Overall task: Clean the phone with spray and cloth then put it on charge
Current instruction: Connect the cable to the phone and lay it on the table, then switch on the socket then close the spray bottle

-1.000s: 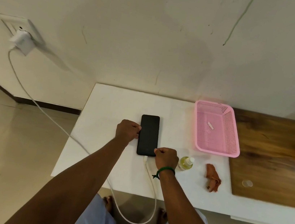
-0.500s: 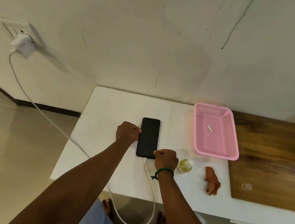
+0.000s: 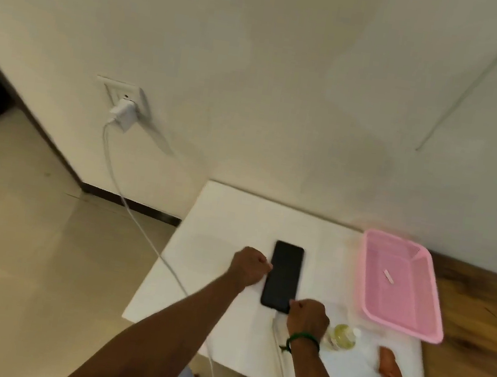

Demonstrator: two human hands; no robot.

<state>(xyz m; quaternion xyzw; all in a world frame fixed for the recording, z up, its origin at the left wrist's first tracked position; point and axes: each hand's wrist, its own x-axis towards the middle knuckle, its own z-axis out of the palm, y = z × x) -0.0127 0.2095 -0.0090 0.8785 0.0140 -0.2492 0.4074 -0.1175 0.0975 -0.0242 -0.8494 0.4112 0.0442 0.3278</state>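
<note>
We're on the charging step now, by my reckoning: the bottle (image 3: 342, 337) and cloth (image 3: 391, 370) lie aside on the table (image 3: 227, 217), right of the hands, touched by nobody. The phone (image 3: 283, 276) lies flat and face up in the middle of the white top, screen dark. The white cable (image 3: 140, 224) runs from the charger (image 3: 122, 113) in the socket (image 3: 117, 88), sags below the table's left edge and comes up to meet the phone's near end. The left hand (image 3: 249, 263) is curled, thumb and knuckles pressed against the phone's left edge, steadying it. The right hand (image 3: 307, 319) is curled too, sitting at the near right corner just beside where the cable goes in. Its fingers are tucked under, so whether it pinches the corner or the plug, I can't tell. Next, I'd say, comes making sure the plug is fully home, then letting go gently, because that hanging loop could tug the phone toward the edge. The joint itself is half hidden by the right hand, and the dark screen gives no charging sign. The whole view is smeared. The pink basket (image 3: 397, 325) holds a small white thing I can't identify, and there's a faint round thing on the board (image 3: 484, 317) at the right.
</note>
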